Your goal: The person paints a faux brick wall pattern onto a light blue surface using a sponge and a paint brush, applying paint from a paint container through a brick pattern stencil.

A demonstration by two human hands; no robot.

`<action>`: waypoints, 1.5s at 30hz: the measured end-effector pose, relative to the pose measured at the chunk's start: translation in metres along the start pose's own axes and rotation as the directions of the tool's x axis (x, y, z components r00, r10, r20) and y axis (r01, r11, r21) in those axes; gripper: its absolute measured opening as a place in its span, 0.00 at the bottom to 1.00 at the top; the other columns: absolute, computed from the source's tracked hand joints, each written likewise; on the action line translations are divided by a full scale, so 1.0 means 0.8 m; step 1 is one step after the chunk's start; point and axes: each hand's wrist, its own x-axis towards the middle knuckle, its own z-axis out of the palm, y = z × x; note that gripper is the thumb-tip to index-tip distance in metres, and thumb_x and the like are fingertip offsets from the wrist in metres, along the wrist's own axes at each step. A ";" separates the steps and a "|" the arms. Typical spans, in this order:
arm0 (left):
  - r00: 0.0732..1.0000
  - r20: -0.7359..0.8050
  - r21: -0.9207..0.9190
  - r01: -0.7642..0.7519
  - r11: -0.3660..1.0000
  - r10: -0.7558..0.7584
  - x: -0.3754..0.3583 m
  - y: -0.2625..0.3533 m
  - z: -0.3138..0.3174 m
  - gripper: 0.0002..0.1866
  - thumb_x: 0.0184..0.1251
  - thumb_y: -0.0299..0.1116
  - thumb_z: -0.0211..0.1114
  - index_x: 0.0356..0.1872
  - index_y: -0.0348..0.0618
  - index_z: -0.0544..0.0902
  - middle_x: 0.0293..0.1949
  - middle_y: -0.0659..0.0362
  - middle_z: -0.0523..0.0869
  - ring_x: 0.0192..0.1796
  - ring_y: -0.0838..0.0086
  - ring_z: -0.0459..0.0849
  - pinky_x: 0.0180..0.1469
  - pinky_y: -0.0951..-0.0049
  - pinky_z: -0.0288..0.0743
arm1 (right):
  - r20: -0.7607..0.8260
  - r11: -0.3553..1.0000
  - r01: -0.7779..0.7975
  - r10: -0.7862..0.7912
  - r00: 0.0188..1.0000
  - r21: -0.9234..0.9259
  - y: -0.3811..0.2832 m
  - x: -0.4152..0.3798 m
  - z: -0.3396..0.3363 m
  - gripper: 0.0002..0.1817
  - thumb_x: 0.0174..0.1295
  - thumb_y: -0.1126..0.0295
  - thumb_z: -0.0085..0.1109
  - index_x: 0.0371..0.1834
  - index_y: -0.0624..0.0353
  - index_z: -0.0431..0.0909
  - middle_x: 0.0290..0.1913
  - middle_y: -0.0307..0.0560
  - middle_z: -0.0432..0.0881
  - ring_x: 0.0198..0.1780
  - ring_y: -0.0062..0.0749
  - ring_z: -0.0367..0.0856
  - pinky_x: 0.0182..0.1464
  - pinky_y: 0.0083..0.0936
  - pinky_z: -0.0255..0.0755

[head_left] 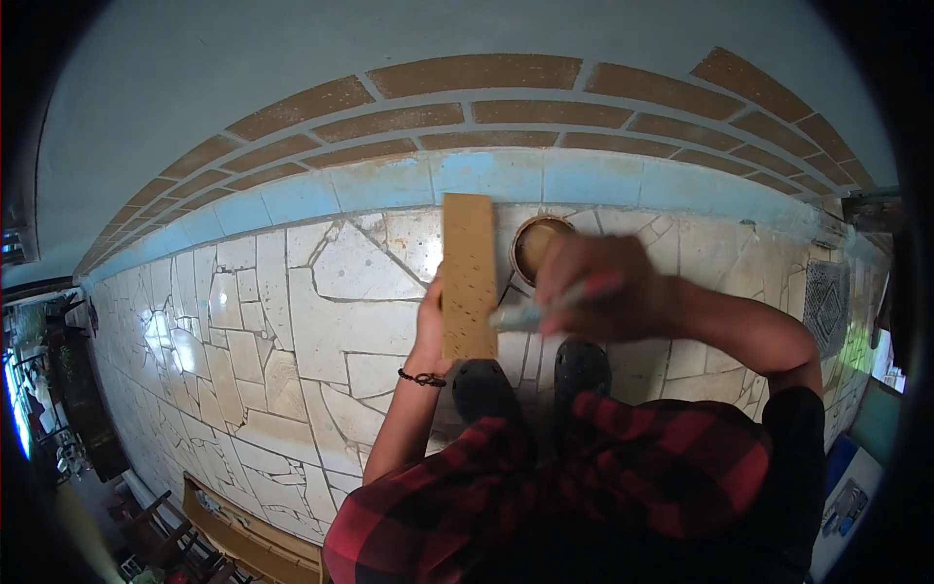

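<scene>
In my left hand (429, 326) is a long tan rectangular sponge (468, 273), held from its left side, with dark pits or spots over its lower half. My right hand (598, 287) is closed around the handle of a paintbrush (520, 317). Motion blurs the brush, and its tip is at the sponge's lower right edge; contact is not certain. Just beyond that hand, a round container (535, 238) of brownish paint stands on the floor, partly covered by the hand.
Ahead, the wall (389, 34) carries rows of brown painted bricks (477, 74) above a light blue baseboard (496, 175). Pale irregular stone tiles (389, 336) make up the floor. A patterned mat (825, 307) lies at right, wooden furniture (253, 545) at lower left. My dark shoes (486, 389) are below the sponge.
</scene>
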 end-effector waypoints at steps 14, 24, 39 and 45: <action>0.991 -0.021 -0.171 -0.137 0.976 0.135 -0.003 0.028 -0.005 0.25 0.83 0.43 0.41 0.67 0.35 0.73 0.53 0.43 0.83 0.42 0.56 0.86 0.46 0.57 0.83 | -0.301 0.830 -0.545 0.493 0.816 -0.119 0.103 -0.063 0.012 0.15 0.70 0.60 0.68 0.36 0.61 0.77 0.30 0.49 0.80 0.32 0.33 0.81 0.36 0.32 0.74; 0.984 -0.090 -0.107 -0.165 0.981 0.156 -0.009 0.028 -0.003 0.24 0.82 0.42 0.42 0.65 0.35 0.73 0.51 0.44 0.83 0.40 0.57 0.85 0.44 0.58 0.82 | -0.207 0.851 -0.485 0.447 0.870 -0.203 0.140 -0.071 0.039 0.15 0.68 0.64 0.68 0.35 0.63 0.75 0.28 0.50 0.75 0.29 0.42 0.72 0.35 0.35 0.71; 0.989 -0.104 -0.155 -0.119 0.981 0.103 0.001 0.021 -0.008 0.24 0.82 0.43 0.41 0.65 0.36 0.74 0.51 0.44 0.84 0.41 0.58 0.85 0.45 0.59 0.83 | -0.325 0.858 -0.441 0.352 0.878 -0.261 0.102 -0.068 0.010 0.09 0.70 0.66 0.66 0.39 0.59 0.78 0.33 0.45 0.82 0.30 0.32 0.84 0.32 0.29 0.78; 0.990 -0.094 -0.151 -0.122 0.981 0.109 -0.001 0.022 -0.006 0.24 0.82 0.43 0.41 0.64 0.36 0.74 0.51 0.44 0.84 0.41 0.58 0.86 0.45 0.59 0.83 | 0.068 0.814 -0.099 0.167 0.984 -0.573 0.109 -0.057 0.031 0.10 0.69 0.66 0.64 0.40 0.57 0.74 0.32 0.46 0.76 0.29 0.45 0.83 0.31 0.39 0.79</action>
